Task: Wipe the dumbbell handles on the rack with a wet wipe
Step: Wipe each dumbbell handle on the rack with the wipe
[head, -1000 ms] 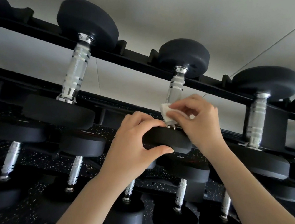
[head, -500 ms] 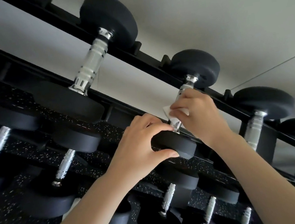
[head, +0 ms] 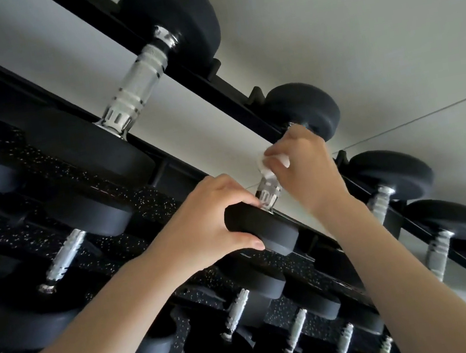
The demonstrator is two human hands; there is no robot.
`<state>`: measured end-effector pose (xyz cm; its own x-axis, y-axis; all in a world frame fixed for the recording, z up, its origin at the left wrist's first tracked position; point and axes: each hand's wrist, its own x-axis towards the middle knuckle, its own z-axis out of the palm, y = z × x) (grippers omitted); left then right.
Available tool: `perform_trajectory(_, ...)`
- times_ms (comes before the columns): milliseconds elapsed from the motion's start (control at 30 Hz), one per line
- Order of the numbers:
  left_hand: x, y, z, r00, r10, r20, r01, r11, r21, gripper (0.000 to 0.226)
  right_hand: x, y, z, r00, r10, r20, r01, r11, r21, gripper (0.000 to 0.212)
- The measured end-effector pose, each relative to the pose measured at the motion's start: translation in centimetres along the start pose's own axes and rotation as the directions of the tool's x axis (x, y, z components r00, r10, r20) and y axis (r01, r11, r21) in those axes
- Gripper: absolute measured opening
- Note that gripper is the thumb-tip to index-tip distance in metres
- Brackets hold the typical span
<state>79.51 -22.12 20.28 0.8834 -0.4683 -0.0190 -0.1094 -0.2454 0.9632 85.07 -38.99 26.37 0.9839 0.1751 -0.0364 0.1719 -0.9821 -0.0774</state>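
On the top tier of the rack (head: 239,102), one small dumbbell (head: 265,232) lies across the two black rails, its far head against the rear rail. Left hand (head: 203,227) grips the near head, fingers curled over the top edge and thumb under the rim. Right hand (head: 301,171) is closed round the upper part of the chrome handle (head: 268,190), with the white wipe (head: 283,162) pressed between fingers and metal; only bits of the wipe show past the fingers. The lower knurled part of the handle is bare.

Same tier, to the left: a larger dumbbell (head: 137,90) seated across both rails. To the right: further dumbbells (head: 383,200) in a row, blurred toward the edge. Lower tiers hold more dumbbells (head: 235,308), handles pointing the same way. A speckled black floor (head: 143,203) shows between them, and a pale wall (head: 355,32) stands behind the rack.
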Motion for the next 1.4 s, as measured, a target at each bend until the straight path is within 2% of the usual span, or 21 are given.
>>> perform_trajectory(67,0.1,-0.2,0.0,1.0,0.007,0.015,-0.006,1.0,-0.011,0.044,0.7,0.3,0.2,0.989,0.049,-0.141,-0.052,0.998,-0.02,0.011)
perform_trajectory(167,0.2,-0.4,0.0,1.0,0.01,0.029,-0.01,1.0,-0.012,0.045,1.0,0.5,0.8,0.935,0.162,-0.316,-0.158,0.987,0.037,0.012)
perform_trajectory(300,0.1,-0.4,0.0,1.0,0.002,0.031,-0.002,1.0,-0.024,0.044,1.0,-0.5,1.3,0.875,0.276,-0.399,-0.258,0.961,0.1,0.014)
perform_trajectory(367,0.1,-0.4,-0.1,0.999,0.001,0.035,0.0,1.0,-0.031,0.044,1.2,-1.1,1.0,0.882,0.327,-0.339,-0.321,0.944,0.075,0.018)
perform_trajectory(433,0.1,-0.3,-0.2,0.999,0.002,0.035,-0.001,0.999,-0.038,0.044,1.8,-1.5,0.6,0.917,0.355,-0.183,-0.368,0.929,-0.04,0.019)
perform_trajectory(567,0.0,-0.3,-0.2,1.0,-0.001,0.025,0.002,0.998,-0.064,0.044,3.0,-1.6,0.1,0.94,0.337,0.055,-0.322,0.928,-0.186,0.019)
perform_trajectory(700,-0.2,-0.3,-0.1,1.0,-0.011,0.021,0.012,0.996,-0.092,0.046,2.3,-2.2,-0.3,0.938,0.272,0.213,-0.22,0.946,-0.24,0.019)
perform_trajectory(833,-0.2,-0.5,0.1,1.0,-0.013,-0.011,0.012,0.995,-0.1,0.046,1.1,-2.8,-0.4,0.928,0.169,0.333,-0.105,0.974,-0.202,0.008)
perform_trajectory(933,-0.5,-0.6,0.3,0.998,-0.02,-0.052,0.013,0.991,-0.135,0.047,0.2,-3.1,-0.4,0.913,0.058,0.403,0.038,0.973,-0.226,0.033)
perform_trajectory(1000,-0.5,-0.7,0.4,0.998,-0.021,-0.065,0.011,0.989,-0.149,0.046,-0.1,-3.3,-0.5,0.892,-0.001,0.452,0.11,0.97,-0.216,0.034)
perform_trajectory(1100,-0.4,-0.8,0.3,0.998,-0.013,-0.057,0.005,0.988,-0.153,0.045,-0.4,-3.6,-0.8,0.879,-0.017,0.476,0.107,0.981,-0.163,0.028)
perform_trajectory(1167,-0.2,-0.9,0.2,0.999,0.0,-0.049,-0.008,0.989,-0.147,0.045,-0.2,-3.1,-1.0,0.889,-0.018,0.457,0.121,0.973,-0.197,0.023)
perform_trajectory(1300,-0.2,-0.9,0.2,0.999,-0.016,-0.029,0.013,0.995,-0.094,0.046,0.0,-1.3,-1.3,0.967,0.038,0.25,-0.011,0.994,-0.11,0.012)
perform_trajectory(1400,-0.1,-0.5,-0.1,1.0,-0.021,-0.004,0.02,0.997,-0.079,0.046,-1.2,-1.0,-1.0,0.973,0.04,0.228,-0.028,0.998,-0.052,0.012)
